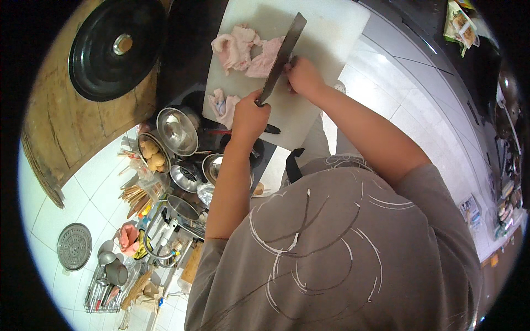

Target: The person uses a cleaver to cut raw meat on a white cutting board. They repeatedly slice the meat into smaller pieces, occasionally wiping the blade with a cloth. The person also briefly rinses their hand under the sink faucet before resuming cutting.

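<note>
My left hand grips the handle end of a cleaver, its long dark blade slanting up and right above a white cutting board. Close to the blade's right side, my right hand is curled with its knuckles up. Something small and dark shows at its fingers, too hidden to name. Pale pink raw meat with skin, likely poultry, lies left of the blade, partly covered by it. A smaller raw piece sits just left of my left hand. A black handle pokes out beside my left wrist.
A large black lid rests on the wooden surface at upper left. Left of my forearm crowd a metal bowl, a bowl of potatoes, a strainer and a curved tap. A wire utensil rack stands at lower left.
</note>
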`<act>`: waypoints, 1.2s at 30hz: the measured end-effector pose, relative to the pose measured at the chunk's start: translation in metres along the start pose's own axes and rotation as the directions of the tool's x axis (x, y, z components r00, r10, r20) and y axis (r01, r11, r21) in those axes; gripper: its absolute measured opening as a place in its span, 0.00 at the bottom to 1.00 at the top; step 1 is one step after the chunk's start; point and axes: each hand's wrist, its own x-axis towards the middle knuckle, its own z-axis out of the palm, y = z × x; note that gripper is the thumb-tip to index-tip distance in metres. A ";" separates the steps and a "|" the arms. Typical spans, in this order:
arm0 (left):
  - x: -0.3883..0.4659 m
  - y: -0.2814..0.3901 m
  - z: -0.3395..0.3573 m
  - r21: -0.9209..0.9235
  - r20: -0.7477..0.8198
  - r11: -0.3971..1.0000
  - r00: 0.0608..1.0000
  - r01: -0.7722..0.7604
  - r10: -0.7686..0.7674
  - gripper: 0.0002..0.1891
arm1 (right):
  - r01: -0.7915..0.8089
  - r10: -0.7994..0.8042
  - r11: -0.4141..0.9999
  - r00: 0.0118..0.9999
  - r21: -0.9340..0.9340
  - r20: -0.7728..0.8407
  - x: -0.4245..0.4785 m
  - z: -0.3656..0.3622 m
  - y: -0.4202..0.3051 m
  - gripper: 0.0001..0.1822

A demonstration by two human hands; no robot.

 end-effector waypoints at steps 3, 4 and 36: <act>-0.001 -0.008 0.009 0.011 -0.064 1.000 0.998 -0.023 0.024 0.19 | 0.090 -0.097 0.945 0.995 -0.314 -0.007 0.005 0.003 0.005 0.16; -0.002 -0.009 0.011 0.013 -0.092 0.999 0.995 -0.032 0.033 0.19 | 0.118 -0.134 0.902 0.991 -0.414 -0.009 0.007 0.004 0.006 0.16; -0.010 0.029 0.030 0.414 -0.095 0.910 0.995 -0.001 0.044 0.29 | 0.547 -0.606 0.687 0.795 -0.478 0.039 0.027 0.006 0.065 0.12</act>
